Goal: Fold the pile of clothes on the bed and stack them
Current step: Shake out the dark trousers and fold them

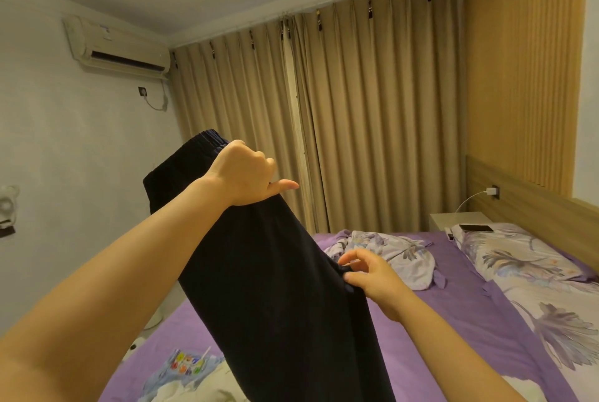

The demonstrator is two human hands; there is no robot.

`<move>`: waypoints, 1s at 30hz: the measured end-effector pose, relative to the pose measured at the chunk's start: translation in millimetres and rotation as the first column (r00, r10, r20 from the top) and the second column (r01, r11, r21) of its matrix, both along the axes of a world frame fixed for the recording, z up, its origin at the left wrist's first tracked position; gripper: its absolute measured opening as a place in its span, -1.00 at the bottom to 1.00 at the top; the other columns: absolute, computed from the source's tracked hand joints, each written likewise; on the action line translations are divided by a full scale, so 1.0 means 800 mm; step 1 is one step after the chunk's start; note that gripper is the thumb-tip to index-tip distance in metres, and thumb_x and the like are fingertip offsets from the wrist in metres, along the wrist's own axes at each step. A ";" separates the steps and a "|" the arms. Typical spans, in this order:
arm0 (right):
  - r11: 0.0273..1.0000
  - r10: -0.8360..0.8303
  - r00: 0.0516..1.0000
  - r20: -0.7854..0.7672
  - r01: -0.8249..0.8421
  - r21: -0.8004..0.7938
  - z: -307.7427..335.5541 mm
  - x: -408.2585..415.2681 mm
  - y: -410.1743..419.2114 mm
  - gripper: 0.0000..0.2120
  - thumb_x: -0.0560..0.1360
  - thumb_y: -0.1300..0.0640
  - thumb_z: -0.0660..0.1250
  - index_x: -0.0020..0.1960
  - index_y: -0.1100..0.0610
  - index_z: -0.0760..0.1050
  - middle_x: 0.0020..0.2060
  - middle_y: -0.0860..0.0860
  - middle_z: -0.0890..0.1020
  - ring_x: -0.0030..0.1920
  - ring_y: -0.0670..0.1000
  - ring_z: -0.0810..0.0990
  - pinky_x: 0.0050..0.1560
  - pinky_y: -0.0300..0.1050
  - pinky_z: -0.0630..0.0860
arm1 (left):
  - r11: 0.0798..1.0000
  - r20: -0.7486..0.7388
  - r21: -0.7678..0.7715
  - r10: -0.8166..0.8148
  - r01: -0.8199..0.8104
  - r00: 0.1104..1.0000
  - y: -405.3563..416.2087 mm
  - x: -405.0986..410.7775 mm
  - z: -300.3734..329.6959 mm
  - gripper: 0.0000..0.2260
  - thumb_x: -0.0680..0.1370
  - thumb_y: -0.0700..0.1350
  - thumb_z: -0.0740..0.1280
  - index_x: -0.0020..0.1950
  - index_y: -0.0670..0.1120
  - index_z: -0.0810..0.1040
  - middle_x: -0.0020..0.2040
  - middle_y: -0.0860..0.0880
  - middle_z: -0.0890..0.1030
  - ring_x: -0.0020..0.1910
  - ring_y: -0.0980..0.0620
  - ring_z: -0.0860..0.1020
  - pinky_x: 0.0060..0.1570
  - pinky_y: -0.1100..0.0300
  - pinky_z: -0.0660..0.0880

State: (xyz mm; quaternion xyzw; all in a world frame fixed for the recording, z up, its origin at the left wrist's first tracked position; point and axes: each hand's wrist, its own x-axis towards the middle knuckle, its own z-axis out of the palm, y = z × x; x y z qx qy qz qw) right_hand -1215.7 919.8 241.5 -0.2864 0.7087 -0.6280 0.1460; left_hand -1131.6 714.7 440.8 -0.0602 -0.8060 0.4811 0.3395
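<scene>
Dark navy trousers hang in the air above the purple bed, reaching down past the bottom of the view. My left hand is raised and grips their elastic waistband, thumb sticking out to the right. Lower and to the right, my right hand pinches the trousers' right edge between thumb and fingers. A heap of light clothes, one piece with a colourful print, lies on the bed at the lower left, partly hidden behind the trousers.
A crumpled floral cloth lies mid-bed. Floral pillows line the headboard at right, with a phone on one. A white nightstand stands beside tan curtains. The bed's left edge drops to the floor.
</scene>
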 end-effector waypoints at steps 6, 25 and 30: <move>0.982 0.155 0.984 -0.086 -0.145 0.119 0.003 0.021 -0.009 -0.67 0.60 0.23 0.15 0.16 -0.20 0.39 0.13 0.01 0.50 0.12 0.04 0.52 0.16 -0.04 0.51 | 0.999 -0.010 -0.021 0.025 -0.025 1.000 -0.003 0.010 0.006 -0.31 0.50 0.36 -0.39 -0.46 -0.05 0.26 -0.58 0.06 0.29 -0.63 0.11 0.20 -0.44 0.21 0.19; 0.814 0.358 0.829 0.430 -0.052 -0.578 0.023 0.013 -0.013 -0.60 0.55 0.23 0.26 0.38 0.06 0.36 0.16 0.10 0.61 0.14 0.09 0.61 -0.05 -0.05 0.58 | 0.998 -0.076 -0.030 0.056 -0.059 0.995 -0.041 0.049 0.017 -0.37 0.49 0.35 -0.38 -0.41 -0.05 0.20 -0.55 0.05 0.31 -0.59 0.09 0.27 -0.42 0.20 0.23; 0.874 0.249 0.904 0.348 -0.055 -0.483 0.042 -0.001 0.006 -0.51 0.50 0.29 0.33 0.39 0.09 0.34 0.16 0.12 0.58 0.07 0.05 0.64 -0.03 -0.11 0.59 | 0.999 -0.098 0.011 0.041 -0.040 0.994 -0.043 0.049 0.012 -0.39 0.53 0.34 -0.26 -0.36 -0.07 0.28 -0.53 0.03 0.34 -0.59 0.06 0.28 -0.42 0.21 0.21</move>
